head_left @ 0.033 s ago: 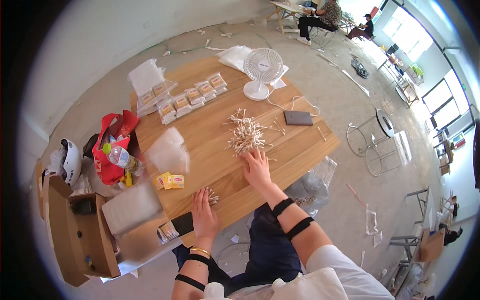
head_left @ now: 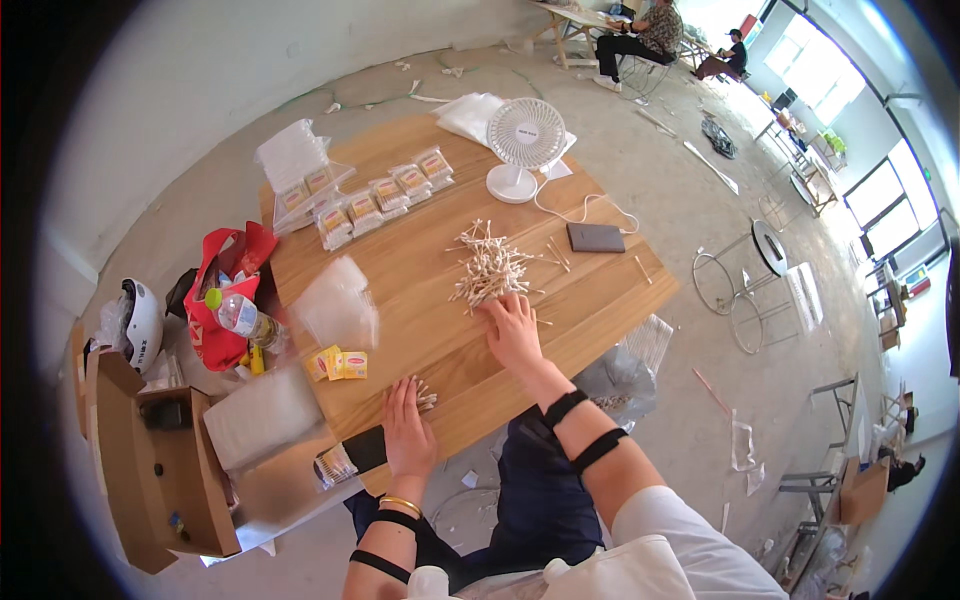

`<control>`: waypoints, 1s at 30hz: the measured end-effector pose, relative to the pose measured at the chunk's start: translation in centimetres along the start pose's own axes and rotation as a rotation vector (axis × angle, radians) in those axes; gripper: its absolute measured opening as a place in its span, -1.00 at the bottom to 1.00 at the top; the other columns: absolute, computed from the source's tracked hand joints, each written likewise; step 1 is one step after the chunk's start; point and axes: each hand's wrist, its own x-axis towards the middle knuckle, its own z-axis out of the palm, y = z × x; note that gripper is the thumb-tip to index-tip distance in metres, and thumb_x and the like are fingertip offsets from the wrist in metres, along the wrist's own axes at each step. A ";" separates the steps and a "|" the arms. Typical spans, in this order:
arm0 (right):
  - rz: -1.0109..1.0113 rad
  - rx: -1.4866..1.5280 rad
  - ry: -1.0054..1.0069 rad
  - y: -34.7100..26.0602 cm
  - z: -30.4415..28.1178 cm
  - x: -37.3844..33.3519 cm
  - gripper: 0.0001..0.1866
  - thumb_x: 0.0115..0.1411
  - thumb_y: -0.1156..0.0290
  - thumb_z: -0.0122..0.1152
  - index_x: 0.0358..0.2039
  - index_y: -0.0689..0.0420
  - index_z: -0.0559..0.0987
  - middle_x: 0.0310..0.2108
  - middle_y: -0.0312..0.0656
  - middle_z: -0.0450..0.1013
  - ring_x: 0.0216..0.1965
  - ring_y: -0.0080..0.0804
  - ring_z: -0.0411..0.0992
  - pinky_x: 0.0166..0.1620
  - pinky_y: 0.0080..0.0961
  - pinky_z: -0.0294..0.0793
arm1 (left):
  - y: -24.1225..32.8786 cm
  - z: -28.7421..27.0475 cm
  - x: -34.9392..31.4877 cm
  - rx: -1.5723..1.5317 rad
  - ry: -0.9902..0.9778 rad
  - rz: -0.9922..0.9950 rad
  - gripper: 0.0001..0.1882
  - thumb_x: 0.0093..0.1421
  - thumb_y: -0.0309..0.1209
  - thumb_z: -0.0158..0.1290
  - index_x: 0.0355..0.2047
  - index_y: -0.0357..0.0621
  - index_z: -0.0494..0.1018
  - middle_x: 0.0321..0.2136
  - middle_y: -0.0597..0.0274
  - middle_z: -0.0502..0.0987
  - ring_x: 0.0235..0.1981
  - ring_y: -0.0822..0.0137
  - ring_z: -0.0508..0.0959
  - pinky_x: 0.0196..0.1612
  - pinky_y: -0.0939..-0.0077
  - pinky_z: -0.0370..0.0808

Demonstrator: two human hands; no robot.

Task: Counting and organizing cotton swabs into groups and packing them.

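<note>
— What are the fingers doing right now?

— The right hand (head_left: 514, 335) lies flat and open on the table (head_left: 420, 270), its fingers (head_left: 505, 305) spread and touching the near edge of the big pile of cotton swabs (head_left: 488, 270). It presses on them and grips nothing. The left hand (head_left: 407, 428) is also open, palm down near the table's near edge, with its fingertips resting on a small bundle of swabs (head_left: 424, 393).

— And where does the big pile sit?

— Around the middle of the table, a little to the right, with loose swabs scattered beside it on the right. Just right of those lies a flat dark grey box (head_left: 596, 237), with a white cable running to it. Farther off stands a small white desk fan (head_left: 524, 145).

— What's on the left side?

— A few small yellow packets (head_left: 338, 363) lie near the left hand, and just beyond them a stack of clear plastic bags (head_left: 337, 302). At the far left of the table are rows of filled swab packs (head_left: 375, 195) and more clear bags.

— Anything off the table?

— To the left, a red bag (head_left: 220, 300) with a plastic bottle (head_left: 243, 316) leaning on it, a white helmet (head_left: 140, 320), and an open cardboard box (head_left: 160, 470). Far back, two people sit at other tables.
</note>
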 end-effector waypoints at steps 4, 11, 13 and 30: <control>0.033 -0.119 -0.004 3.0 0.8 4.6 -0.63 0.09 0.49 0.23 -0.06 -0.10 0.58 -0.05 -0.15 0.38 0.06 -0.05 0.33 0.08 -0.12 0.36 | 0.3 0.3 0.2 0.008 -0.014 0.001 -0.33 0.16 -0.60 -0.09 0.34 -0.19 0.21 0.32 0.00 0.28 0.41 -0.01 0.19 0.50 0.01 0.00; 0.049 -0.109 -0.011 4.2 0.1 7.8 -0.61 0.02 0.44 0.32 -0.08 -0.02 0.55 -0.04 -0.17 0.38 0.09 -0.07 0.33 0.10 -0.13 0.36 | -0.5 0.4 -0.5 0.107 -0.027 0.032 -0.39 0.20 -0.56 -0.06 0.30 -0.07 0.28 0.25 0.17 0.40 0.38 0.13 0.27 0.50 -0.13 -0.05; 0.042 -0.179 0.069 5.0 -0.3 7.6 -0.65 0.03 0.43 0.32 -0.11 -0.01 0.55 -0.06 -0.18 0.37 0.07 -0.09 0.33 0.09 -0.14 0.37 | -0.1 0.4 -0.4 0.115 -0.022 0.055 -0.40 0.21 -0.54 -0.06 0.29 -0.05 0.29 0.23 0.19 0.42 0.37 0.16 0.29 0.50 -0.17 -0.07; 0.232 -0.116 0.057 1.7 -2.3 0.3 -0.60 0.05 0.17 0.43 -0.15 0.04 0.52 -0.10 -0.16 0.41 0.07 -0.10 0.33 0.09 -0.13 0.33 | 0.2 0.3 -0.1 0.082 0.030 0.074 -0.41 0.17 -0.41 0.02 0.23 -0.20 0.25 0.20 -0.01 0.37 0.33 -0.01 0.29 0.49 -0.17 -0.08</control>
